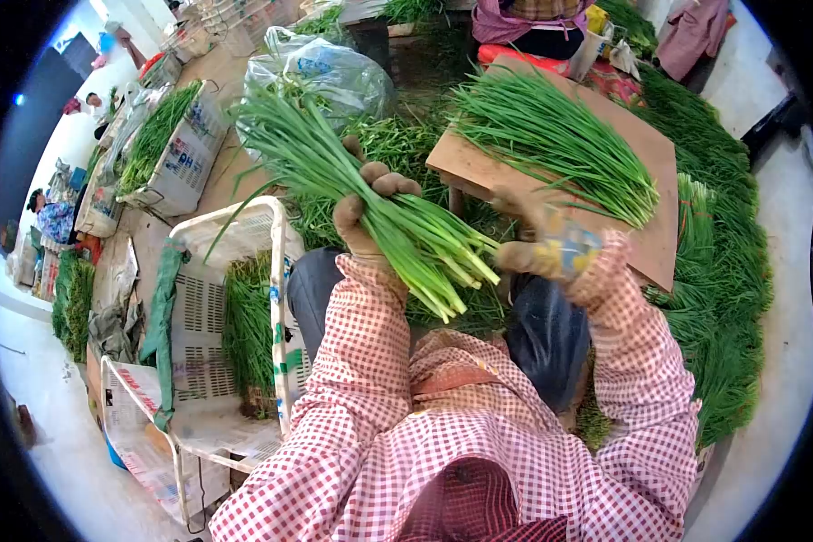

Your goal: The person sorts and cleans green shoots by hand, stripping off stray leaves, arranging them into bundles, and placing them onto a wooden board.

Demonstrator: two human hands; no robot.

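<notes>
My left hand (366, 203), in a brown-stained glove, is wrapped round a bunch of long green stalks (397, 237). Their leafy ends fan out to the upper left and the pale root ends point to the lower right. Close to those pale ends is my right hand (544, 242), also gloved and blurred by motion; what its fingers do is not clear. Beyond it, a pile of green stalks (560, 135) lies on a tilted brown board (483, 163).
A white plastic crate (275, 271) with greens stands at the left, a clear plastic bag (352, 86) ahead. Greens (732, 298) are heaped along the right. Another filled crate (181, 158) is further back. A person (528, 27) sits at the top; others are at far left.
</notes>
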